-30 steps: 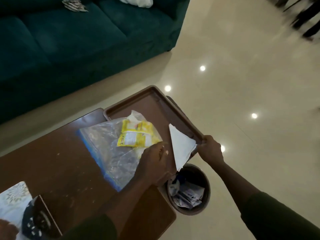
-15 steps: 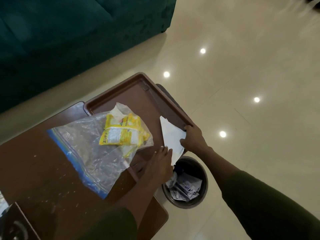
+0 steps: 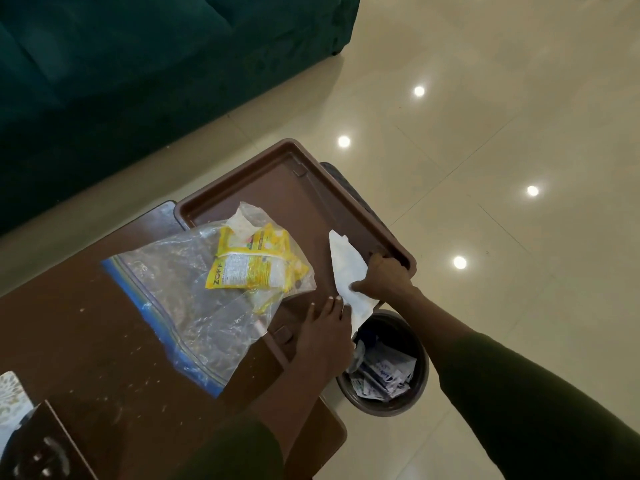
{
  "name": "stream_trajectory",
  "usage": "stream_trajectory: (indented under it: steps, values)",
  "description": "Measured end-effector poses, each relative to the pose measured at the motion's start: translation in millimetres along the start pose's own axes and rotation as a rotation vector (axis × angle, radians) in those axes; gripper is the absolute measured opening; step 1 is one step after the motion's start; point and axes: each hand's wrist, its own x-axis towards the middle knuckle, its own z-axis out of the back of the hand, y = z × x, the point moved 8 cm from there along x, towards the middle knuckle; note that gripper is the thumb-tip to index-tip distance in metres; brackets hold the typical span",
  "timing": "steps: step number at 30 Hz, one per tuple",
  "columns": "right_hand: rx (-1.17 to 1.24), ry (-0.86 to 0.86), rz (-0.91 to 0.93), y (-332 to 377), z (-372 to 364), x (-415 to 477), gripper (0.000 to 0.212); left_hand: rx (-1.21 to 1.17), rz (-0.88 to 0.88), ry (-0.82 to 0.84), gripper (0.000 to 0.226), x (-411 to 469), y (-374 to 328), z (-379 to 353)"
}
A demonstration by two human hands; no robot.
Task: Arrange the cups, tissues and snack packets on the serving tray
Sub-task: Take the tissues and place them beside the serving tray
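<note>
A brown serving tray (image 3: 298,188) sits at the far right end of the wooden table (image 3: 86,341), part of it jutting past the edge. A clear zip bag (image 3: 187,292) lies half on the tray, with yellow snack packets (image 3: 256,265) inside it. My right hand (image 3: 384,278) pinches a white tissue (image 3: 346,268) at the tray's right rim. My left hand (image 3: 325,337) lies flat on the tray's near edge, fingers spread, touching the tissue's lower corner. No cups are visible.
A dark waste bin (image 3: 384,368) full of papers stands on the floor right below the tray's near corner. A teal sofa (image 3: 138,64) runs behind the table. A patterned tissue box (image 3: 27,441) sits at the table's near left corner.
My right hand has brought the tissue inward onto the tray's right side. My left hand left the bag and settled flat on the tray's near edge.
</note>
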Motion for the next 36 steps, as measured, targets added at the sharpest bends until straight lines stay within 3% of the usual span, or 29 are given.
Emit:
stream_trajectory:
  steps: [6, 11, 15, 17, 19, 21, 23, 27, 30, 32, 36]
  values:
    - [0.124, 0.057, 0.067, 5, 5, 4, 0.049, 0.006, -0.002, -0.014, 0.073, -3, -2, 1]
    - [0.248, 0.077, 0.077, 7, 20, -11, 0.053, -0.172, 0.008, 0.0, 0.063, -1, -3, 9]
    - [0.428, -0.092, 0.066, 9, 63, -35, 0.038, -0.861, 0.147, -0.42, 0.021, -15, 20, 55]
    - [0.576, -0.12, 0.063, 16, 79, -50, 0.036, -1.191, 0.32, -0.491, 0.026, -25, 38, 66]
    - [0.703, -0.097, 0.071, 29, 89, -64, 0.031, -1.526, 0.433, -0.455, 0.043, -28, 46, 71]
    - [0.78, -0.04, 0.099, 47, 94, -76, 0.031, -1.885, 0.444, -0.486, 0.058, -27, 51, 84]
    - [0.809, 0.013, 0.133, 70, 96, -85, 0.034, -2.108, 0.414, -0.556, 0.055, -32, 62, 104]
    - [0.755, 0.0, 0.211, 119, 99, -100, 0.043, -2.192, 0.376, -0.573, 0.032, -48, 77, 119]
    - [0.734, -0.025, 0.249, 150, 95, -112, 0.04, -2.244, 0.401, -0.558, 0.042, -75, 91, 115]
    - [0.752, -0.045, 0.305, 173, 91, -126, 0.041, -2.199, 0.45, -0.547, 0.044, -94, 111, 105]
    - [0.715, -0.099, 0.388, 222, 70, -152, 0.046, -2.031, 0.475, -0.61, 0.022, -140, 161, 85]
